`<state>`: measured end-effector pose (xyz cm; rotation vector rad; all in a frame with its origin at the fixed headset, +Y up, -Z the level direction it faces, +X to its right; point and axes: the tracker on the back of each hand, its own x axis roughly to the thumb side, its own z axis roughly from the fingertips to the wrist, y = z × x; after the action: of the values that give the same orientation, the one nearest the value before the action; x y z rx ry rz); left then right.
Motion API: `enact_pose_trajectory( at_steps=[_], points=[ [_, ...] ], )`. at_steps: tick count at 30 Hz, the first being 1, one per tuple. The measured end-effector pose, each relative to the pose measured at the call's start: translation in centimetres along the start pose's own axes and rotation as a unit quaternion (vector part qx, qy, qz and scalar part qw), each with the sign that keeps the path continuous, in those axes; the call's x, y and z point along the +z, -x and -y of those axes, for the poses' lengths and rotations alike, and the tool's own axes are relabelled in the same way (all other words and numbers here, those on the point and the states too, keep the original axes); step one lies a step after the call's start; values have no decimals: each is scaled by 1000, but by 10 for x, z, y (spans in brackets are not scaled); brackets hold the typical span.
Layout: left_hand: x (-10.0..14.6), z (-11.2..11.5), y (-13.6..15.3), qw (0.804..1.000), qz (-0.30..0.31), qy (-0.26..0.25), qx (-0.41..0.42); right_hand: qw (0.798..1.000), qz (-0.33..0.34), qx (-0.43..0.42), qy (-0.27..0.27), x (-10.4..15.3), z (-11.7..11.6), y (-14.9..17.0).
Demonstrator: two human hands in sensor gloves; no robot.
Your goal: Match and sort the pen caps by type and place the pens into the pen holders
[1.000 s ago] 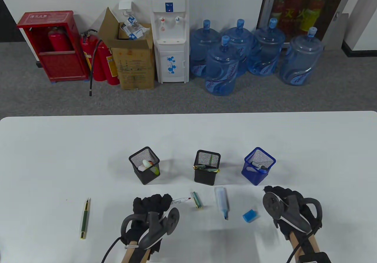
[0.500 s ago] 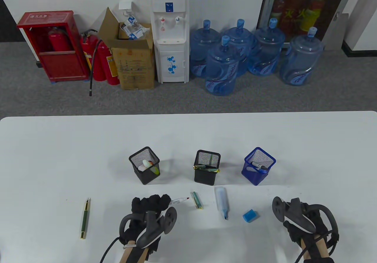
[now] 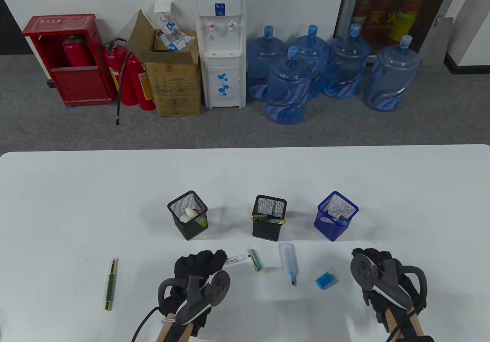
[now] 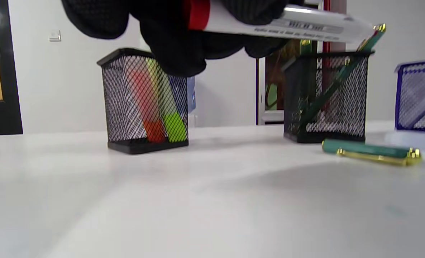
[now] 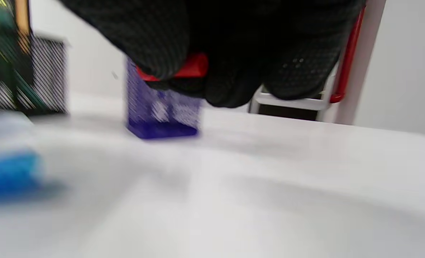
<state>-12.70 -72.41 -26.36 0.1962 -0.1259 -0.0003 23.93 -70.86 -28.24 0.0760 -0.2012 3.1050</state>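
My left hand (image 3: pixel 201 264) grips a white marker (image 3: pixel 237 259) just above the table, its uncapped red tip pointing right; the left wrist view shows its barrel (image 4: pixel 287 27) under my curled fingers. My right hand (image 3: pixel 370 258) pinches a red cap (image 5: pixel 185 68), seen only in the blurred right wrist view. A green cap with a gold clip (image 3: pixel 256 260), an uncapped blue highlighter (image 3: pixel 289 262) and its blue cap (image 3: pixel 326 280) lie between the hands. A green pen (image 3: pixel 110 284) lies far left.
Three mesh holders stand in a row behind the hands: a black one with highlighters (image 3: pixel 188 219), a black one with green pens (image 3: pixel 269 222) and a blue one with a marker (image 3: pixel 336 215). The white table (image 3: pixel 76 204) stretches far beyond them.
My right hand drew back toward the table's near edge, then came forward and left a little. My left hand with the marker edged slightly right.
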Motion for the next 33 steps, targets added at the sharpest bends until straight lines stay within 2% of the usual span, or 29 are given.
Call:
enact_pose_trajectory(
  at_steps=[2, 6, 8, 12, 16, 33],
  points=[
    [1, -2, -3, 1000, 4, -8, 3, 998, 21, -52, 13, 1, 5, -17],
    [3, -1, -11, 1000, 19, -19, 9, 988, 71, -94, 97, 4, 7, -64],
    [4, 1, -16, 999, 31, -16, 15, 983, 87, -127, 100, 5, 1, -88],
    [5, 6, -21, 999, 43, -9, 18, 976, 102, -166, 94, 5, -15, -111],
    [8, 9, -27, 998, 58, -8, -5, 974, 101, -190, 75, 8, -29, -115],
    [11, 12, -51, 996, 93, -1, -3, 970, 139, -184, 79, 15, -30, -124]
  ],
)
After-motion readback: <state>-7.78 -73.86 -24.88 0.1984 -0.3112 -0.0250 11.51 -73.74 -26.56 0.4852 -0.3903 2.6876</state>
